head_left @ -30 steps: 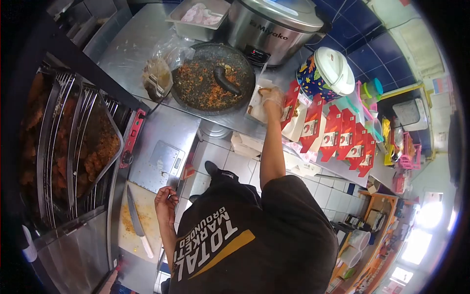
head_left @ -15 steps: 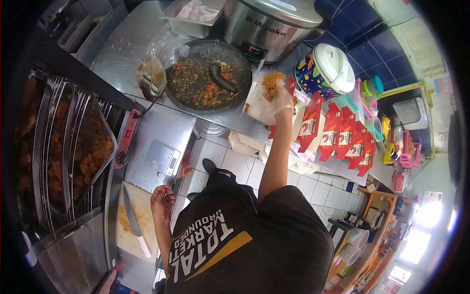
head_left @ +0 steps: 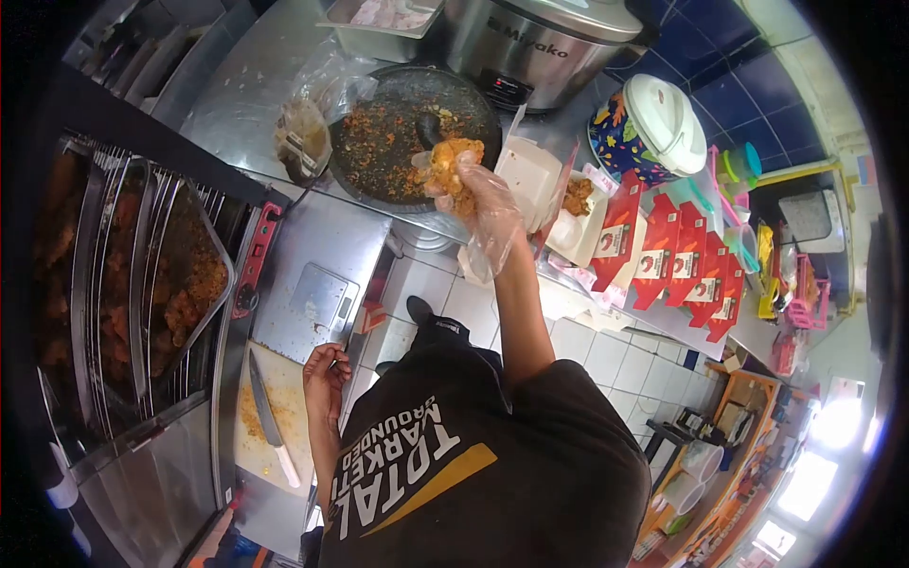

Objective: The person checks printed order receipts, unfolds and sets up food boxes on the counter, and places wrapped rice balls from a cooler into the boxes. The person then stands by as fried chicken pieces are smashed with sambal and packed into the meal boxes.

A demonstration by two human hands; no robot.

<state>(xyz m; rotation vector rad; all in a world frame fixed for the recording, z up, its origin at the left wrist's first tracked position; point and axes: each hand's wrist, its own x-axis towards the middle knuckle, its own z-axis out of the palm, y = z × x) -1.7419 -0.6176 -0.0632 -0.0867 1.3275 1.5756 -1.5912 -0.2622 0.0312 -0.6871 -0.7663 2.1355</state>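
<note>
My right hand (head_left: 478, 194), in a clear plastic glove, is closed around a piece of fried chicken (head_left: 453, 168). It holds the chicken over the right front rim of a dark stone mortar (head_left: 379, 170) smeared with orange-red sambal. The dark pestle (head_left: 429, 130) lies in the mortar, partly hidden by the chicken. Right of that hand stand an open white food box (head_left: 528, 180) and a box with rice and chicken (head_left: 568, 227). My left hand (head_left: 327, 367) is bare, its fingers curled in with nothing visible in them, near the flat kitchen scale (head_left: 320, 298).
Several red cartons (head_left: 696, 251) stand in a row on the right. Behind are a rice cooker (head_left: 540, 47) and a patterned tub with a white lid (head_left: 644, 128). A knife (head_left: 265, 402) lies on the cutting board (head_left: 284, 374). Fried chicken fills a rack (head_left: 123, 293) at left.
My right hand has moved left from the boxes to the mortar's edge, carrying the fried chicken. The box with rice and chicken is now uncovered to view. My left hand has barely moved.
</note>
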